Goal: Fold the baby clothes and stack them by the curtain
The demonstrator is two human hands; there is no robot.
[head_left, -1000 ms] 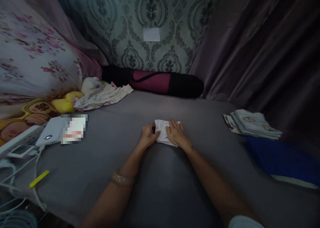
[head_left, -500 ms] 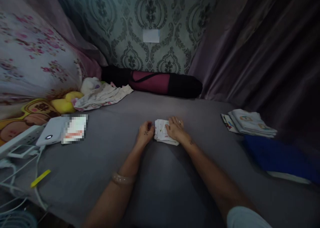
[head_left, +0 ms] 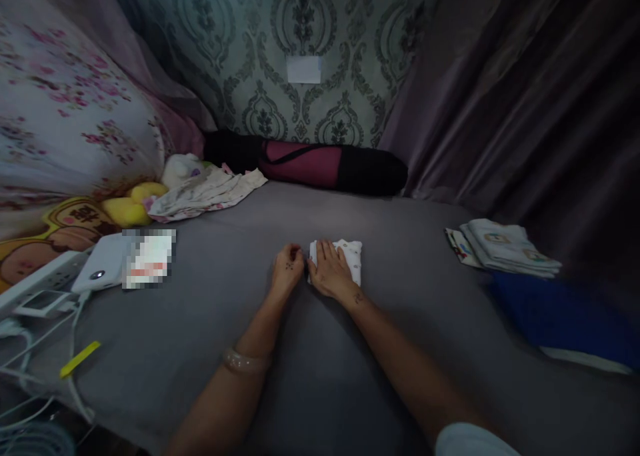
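A small folded white cloth (head_left: 353, 255) with a tiny printed pattern lies on the grey sheet in the middle of the head view. My right hand (head_left: 330, 269) rests flat on its left and middle part, fingers stretched out, covering much of it. Just left of the cloth is my left hand (head_left: 289, 269), its side down on the sheet and its fingers curled closed. Whether those fingertips pinch anything at the cloth's edge is hidden. A clear bangle (head_left: 246, 361) circles the left forearm.
Folded patterned cloths (head_left: 507, 243) are stacked at the right, behind a blue item (head_left: 555, 319). A long black and maroon bag (head_left: 305, 165) lies along the wall. To the left are a crumpled cloth (head_left: 210, 193), plush toys, a white power bank (head_left: 103, 263), a power strip, cables and a yellow strip (head_left: 80, 359).
My right hand has slid left across the folded cloth, from its right edge to its left and middle part. My left hand has stayed nearly in place beside it.
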